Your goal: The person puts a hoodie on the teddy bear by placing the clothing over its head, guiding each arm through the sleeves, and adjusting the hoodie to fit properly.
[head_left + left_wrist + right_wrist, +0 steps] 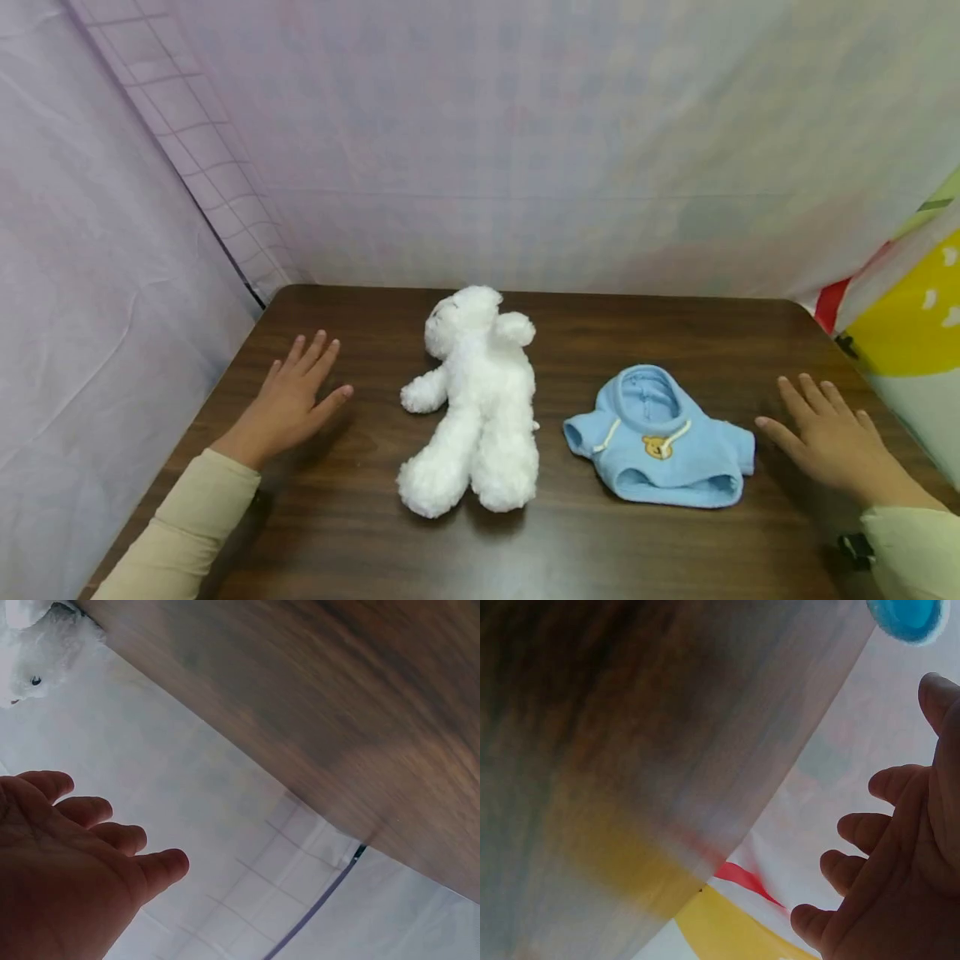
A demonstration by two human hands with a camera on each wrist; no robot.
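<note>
A white plush toy (487, 400) lies on the brown wooden table (585, 550), its head toward the back and turned left. To its right a small light-blue doll hoodie (675, 454) lies spread, with white drawstrings and a bear patch on the front. My left hand (288, 404), fingers straight and spread, is left of the plush, apart from it. My right hand (836, 442) is just right of the hoodie's sleeve, fingers extended, holding nothing. Part of the plush (45, 660) shows in the left wrist view; a blue bit of the hoodie (909, 616) shows in the right wrist view.
A pale curtain (525, 150) hangs behind the table, and another white cloth (90, 250) hangs along the left side. At the right edge is a cloth with a yellow print (915, 308) and a red stripe (831, 304).
</note>
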